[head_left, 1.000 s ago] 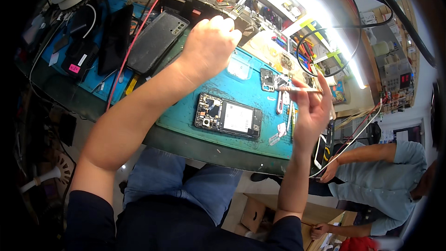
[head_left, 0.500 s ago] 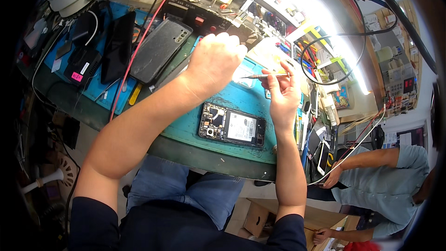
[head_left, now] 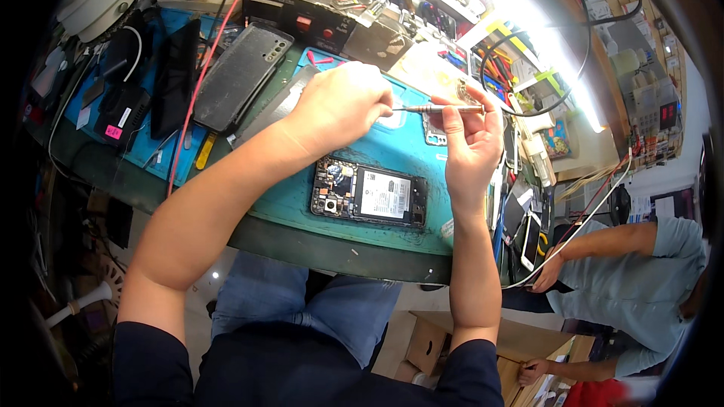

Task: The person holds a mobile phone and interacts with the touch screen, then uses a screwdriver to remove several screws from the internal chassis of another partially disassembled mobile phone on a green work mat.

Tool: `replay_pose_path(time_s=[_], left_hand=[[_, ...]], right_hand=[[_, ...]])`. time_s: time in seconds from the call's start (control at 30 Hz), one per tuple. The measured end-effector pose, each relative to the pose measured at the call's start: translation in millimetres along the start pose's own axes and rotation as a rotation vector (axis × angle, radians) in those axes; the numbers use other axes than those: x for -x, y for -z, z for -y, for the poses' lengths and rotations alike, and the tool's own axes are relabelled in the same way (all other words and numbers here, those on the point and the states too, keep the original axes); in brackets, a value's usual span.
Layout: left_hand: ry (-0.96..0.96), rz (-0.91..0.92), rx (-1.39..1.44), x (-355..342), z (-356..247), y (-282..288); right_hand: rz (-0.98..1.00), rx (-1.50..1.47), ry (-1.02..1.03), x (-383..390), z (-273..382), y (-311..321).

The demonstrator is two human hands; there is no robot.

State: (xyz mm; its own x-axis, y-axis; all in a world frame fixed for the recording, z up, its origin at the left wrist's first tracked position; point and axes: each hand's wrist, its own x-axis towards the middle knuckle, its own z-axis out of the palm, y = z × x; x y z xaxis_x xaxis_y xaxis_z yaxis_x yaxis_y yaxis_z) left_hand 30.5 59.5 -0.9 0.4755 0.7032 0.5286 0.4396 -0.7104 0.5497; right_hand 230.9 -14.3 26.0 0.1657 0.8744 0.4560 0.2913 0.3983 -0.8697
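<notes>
An opened smartphone [head_left: 388, 194] lies on the blue work mat [head_left: 290, 203], its battery and circuit board bare. Beyond it, my right hand [head_left: 471, 132] grips a slim metal screwdriver [head_left: 437, 108] level, with its thin tip toward the left. My left hand [head_left: 343, 102] is closed, thumb and finger pinched at that tip. Whatever small thing sits between those fingers is hidden. Just behind the screwdriver, a phone frame part [head_left: 434, 132] rests on the mat.
To the left lie a dark phone back cover [head_left: 241, 71], a black phone screen [head_left: 175, 79] and a yellow-handled tool [head_left: 204, 152]. A red cable [head_left: 207, 71] crosses there. Behind stands a black bench device [head_left: 294, 22]. At right are a white phone [head_left: 531, 241] and another person [head_left: 618, 264].
The screwdriver tip, apart from my left hand before, now meets its fingertips. My right hand has turned the screwdriver a little. The whole view has shifted slightly.
</notes>
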Motion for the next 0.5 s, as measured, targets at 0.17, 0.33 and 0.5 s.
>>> replay_pose_path(time_s=[0.17,0.33,0.5], left_hand=[[0.239,0.136,0.478,-9.4,-11.2,6.6],[0.242,0.323,0.756,-2.6,-25.4,0.1],[0.039,0.329,0.613,23.0,-61.0,-11.6]], right_hand=[[-0.033,-0.153,-0.013,2.4,16.7,13.2],[-0.080,0.162,0.041,17.2,41.3,25.8],[0.014,0.301,0.090,54.9,55.1,55.1]])
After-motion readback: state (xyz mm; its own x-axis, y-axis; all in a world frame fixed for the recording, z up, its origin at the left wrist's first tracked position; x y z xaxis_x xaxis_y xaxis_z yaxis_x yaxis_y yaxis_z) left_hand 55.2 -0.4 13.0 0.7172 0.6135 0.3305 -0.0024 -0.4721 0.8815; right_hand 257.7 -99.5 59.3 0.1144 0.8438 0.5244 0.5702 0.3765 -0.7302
